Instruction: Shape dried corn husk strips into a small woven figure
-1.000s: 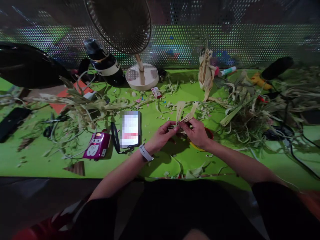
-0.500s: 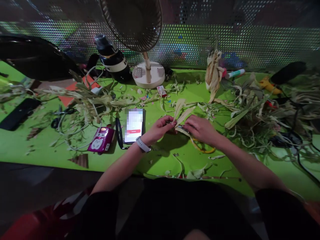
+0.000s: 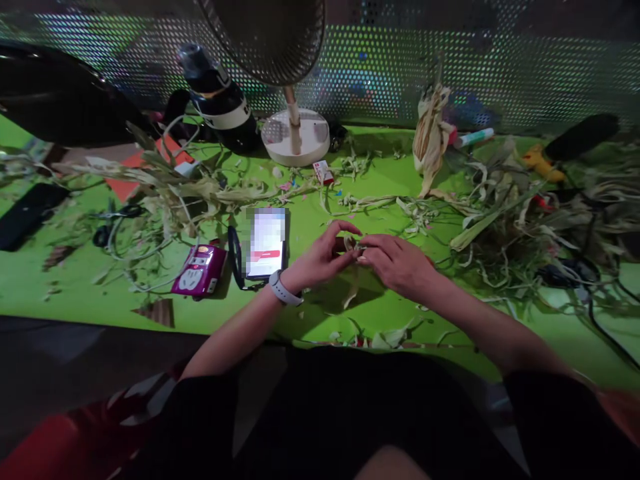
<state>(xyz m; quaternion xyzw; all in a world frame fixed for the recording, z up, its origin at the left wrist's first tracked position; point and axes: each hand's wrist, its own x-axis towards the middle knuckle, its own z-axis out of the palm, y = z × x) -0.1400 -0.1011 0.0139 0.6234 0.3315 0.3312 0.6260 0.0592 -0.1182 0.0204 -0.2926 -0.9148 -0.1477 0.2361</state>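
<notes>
My left hand (image 3: 327,259), with a pale watch on its wrist, is closed in a pinch on a dried corn husk (image 3: 350,297) over the green table. A strip of the husk hangs below the fingertips. My right hand (image 3: 400,267) meets it from the right, its fingers closed on the same small piece at the fingertips. Most of the husk between the hands is hidden by the fingers. Just left of my left wrist lies a lit phone (image 3: 267,243).
A white-based fan (image 3: 296,140) and a dark bottle (image 3: 223,107) stand at the back. A husk bundle (image 3: 429,143) lies behind my right hand. Husk scraps are heaped right, near a yellow-and-black tool (image 3: 543,165). A purple power socket (image 3: 200,272) and scissors (image 3: 117,217) are at left.
The long husk strips that fanned upward from my left hand no longer show; one now hangs down. My hands have come together, and the yellow loop below my right hand is out of sight.
</notes>
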